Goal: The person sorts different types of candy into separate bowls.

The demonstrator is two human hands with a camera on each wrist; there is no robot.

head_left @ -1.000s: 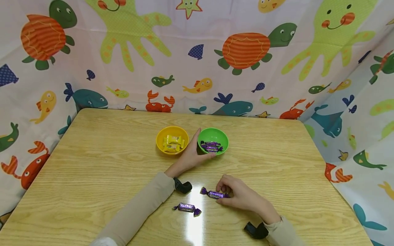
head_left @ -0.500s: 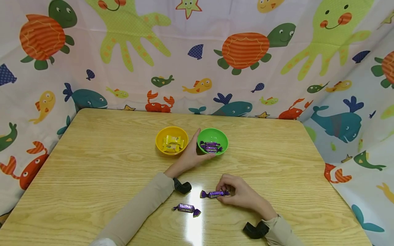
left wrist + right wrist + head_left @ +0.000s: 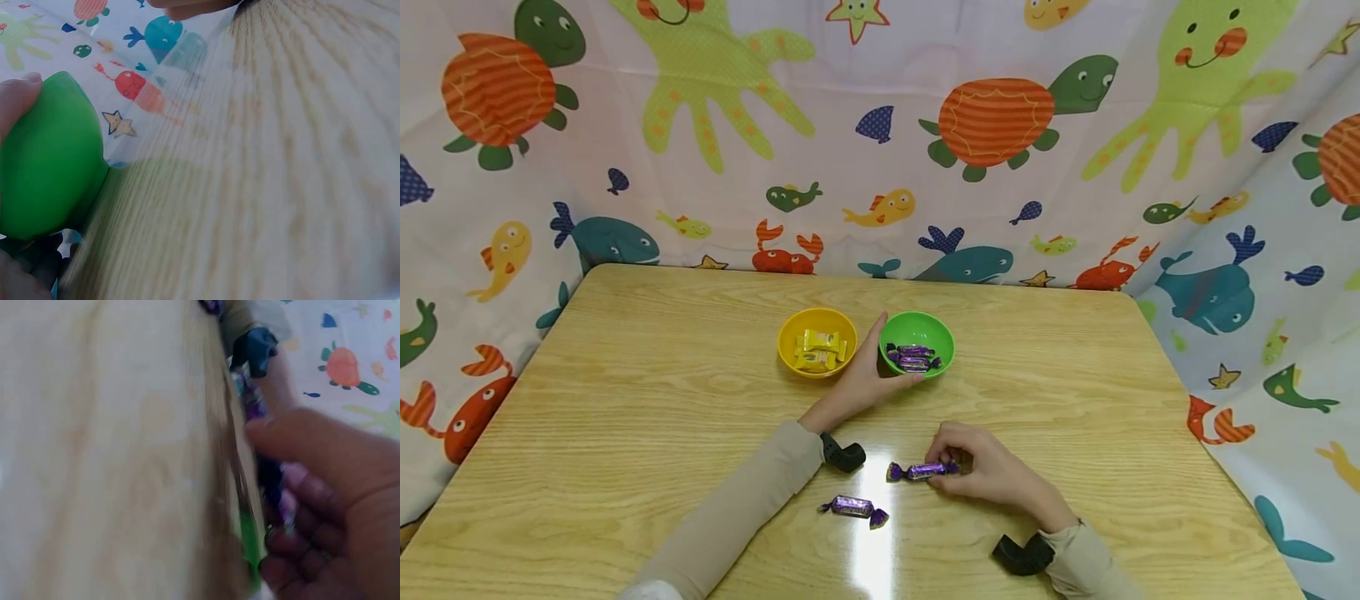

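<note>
In the head view my left hand (image 3: 865, 371) holds the green bowl (image 3: 938, 325) from its left and near side, thumb at the near rim. The green bowl (image 3: 53, 162) fills the left of the left wrist view, with the thumb against it. Several purple wrapped candies (image 3: 913, 360) lie inside. Nearer to me, my right hand (image 3: 981, 467) pinches another purple wrapped candy (image 3: 922, 472) by its right part. That candy is partly hidden by the thumb in the blurred right wrist view. One more twist-wrapped purple candy (image 3: 853, 507) lies on the table to the left.
A yellow bowl (image 3: 790, 354) with several yellow wrapped candies (image 3: 820, 350) stands left of the left hand. The wooden table (image 3: 685, 350) ends at a curtain (image 3: 850, 225) printed with sea animals. Black wrist devices (image 3: 1022, 557) sit on both sleeves.
The right hand's fingers have settled on the purple candy, which has shifted very slightly. The left hand and both bowls keep their places. The head view has drifted a little.
</note>
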